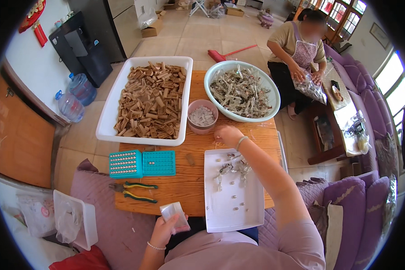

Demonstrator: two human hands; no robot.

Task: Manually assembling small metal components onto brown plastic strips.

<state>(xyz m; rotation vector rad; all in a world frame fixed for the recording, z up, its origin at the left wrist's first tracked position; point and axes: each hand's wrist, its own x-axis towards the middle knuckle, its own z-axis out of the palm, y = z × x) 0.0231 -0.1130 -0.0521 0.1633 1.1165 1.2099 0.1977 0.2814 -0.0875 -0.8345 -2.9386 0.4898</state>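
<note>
My left hand (165,230) is closed around a small stack of clear plastic bags (173,210) at the table's near edge. Stretched across the table, my right hand (228,136) is beside a pink bowl (194,128) of small white packets (201,116). Its fingers are bent together, and what they hold, if anything, is hidden. Below my right arm lies a shallow white tray (216,211) with crumpled clear wrappers (229,170) and several small metallic beads (234,196). A turquoise case (125,171) holds rows of metallic pieces; its matching lid (159,169) holds a few.
Pliers (137,191) with yellow-green handles lie near the table's left edge. A white tub (100,128) of brown wooden pieces (153,99) and a pale blue basin (274,108) of wrapped items (240,92) stand at the back. Another person (297,58) handles a plastic bag (311,87) at far right.
</note>
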